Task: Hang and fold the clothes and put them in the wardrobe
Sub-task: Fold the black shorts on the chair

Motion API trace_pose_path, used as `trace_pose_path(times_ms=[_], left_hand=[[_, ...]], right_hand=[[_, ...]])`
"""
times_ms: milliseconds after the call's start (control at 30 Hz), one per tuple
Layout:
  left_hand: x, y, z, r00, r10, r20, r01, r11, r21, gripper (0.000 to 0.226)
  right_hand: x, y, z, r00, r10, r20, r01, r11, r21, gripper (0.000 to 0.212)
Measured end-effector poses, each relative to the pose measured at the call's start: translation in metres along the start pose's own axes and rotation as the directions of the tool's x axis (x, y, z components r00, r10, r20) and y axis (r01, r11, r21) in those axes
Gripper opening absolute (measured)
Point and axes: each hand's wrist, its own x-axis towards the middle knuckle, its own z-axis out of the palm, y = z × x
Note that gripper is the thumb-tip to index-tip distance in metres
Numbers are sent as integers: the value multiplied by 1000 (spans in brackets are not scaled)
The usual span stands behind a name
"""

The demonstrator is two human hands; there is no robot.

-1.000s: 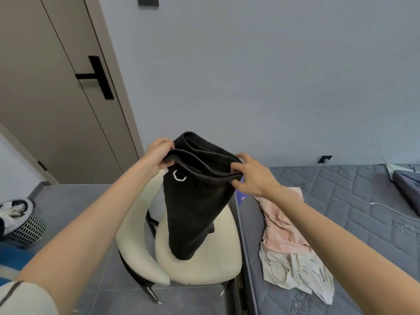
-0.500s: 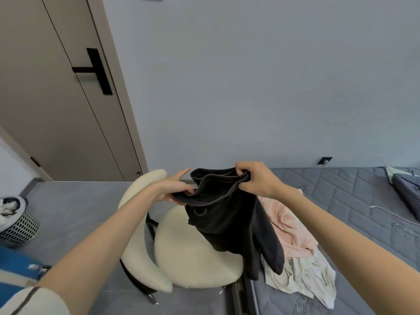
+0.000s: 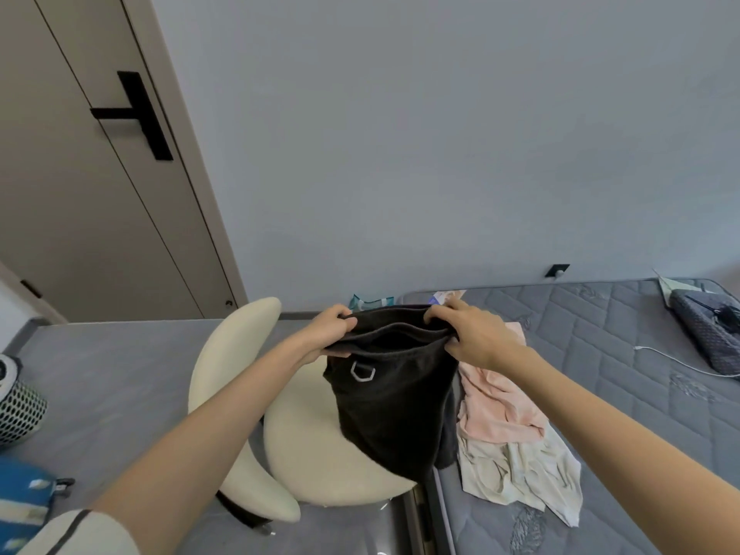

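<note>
Fingers [image 3: 340, 320] of both my hands are curling tight over the top edge of the black garment [image 3: 394, 410], and I am holding it up in front of me. My left hand [image 3: 326, 334] is pinching the left end of that edge, thumb underneath and knuckles on top; my right hand [image 3: 470, 334] is gripping the right end, closed hard on the bunched cloth. Between the two hands the opening is sagging slightly, showing a dark fold inside. Everything below my grip is hanging free: the cloth is dropping straight down from my fingers, in front of the seat of the cream chair [image 3: 316, 446] and beside the edge of the grey quilted mattress [image 3: 624, 354].

Going by size, the mattress is filling the right side of the view, and the grey floor [image 3: 112, 366] is spreading out on the left under a taupe door [image 3: 80, 194] with a black handle [image 3: 138, 114]. The chair is standing between them, its curved back towards the door. On the mattress, just right of the hanging garment, a peach garment [image 3: 500, 402] is lying crumpled over a pale cream garment [image 3: 520, 474]; both are lying below and to the right of my right hand. At the far left a perforated white basket [image 3: 20, 402] is sitting on the floor. Smallest of all, a silver hexagonal ring [image 3: 362, 371] is showing on the black cloth just under my left hand.
</note>
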Motion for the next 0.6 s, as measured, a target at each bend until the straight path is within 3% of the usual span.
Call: trace_pose_path(times_ms=[67,133,233,300,433,600], left_hand=[[1,9,4,1000,4,-5,-5,993,-116,13],[0,17,8,1000,5,-13,-8,980,-199,17],[0,25,1,997,23,-73,-37,977,-210,14],[0,26,-12,989,43,-142,-66,986,-155,12],[2,25,-41,961,94,-260,-75,994,83,9],[15,35,-66,938,-13,-346,-30,992,-119,19]], right_hand=[[-5,0,18,998,5,64,-8,999,46,47],[-8,-8,37,997,-17,75,6,990,144,43],[-9,-18,49,998,-5,56,-14,946,324,27],[-5,-20,45,998,9,54,-27,937,348,18],[16,-30,19,997,50,-67,-33,973,230,20],[59,-54,-14,974,29,-226,-21,999,36,23]])
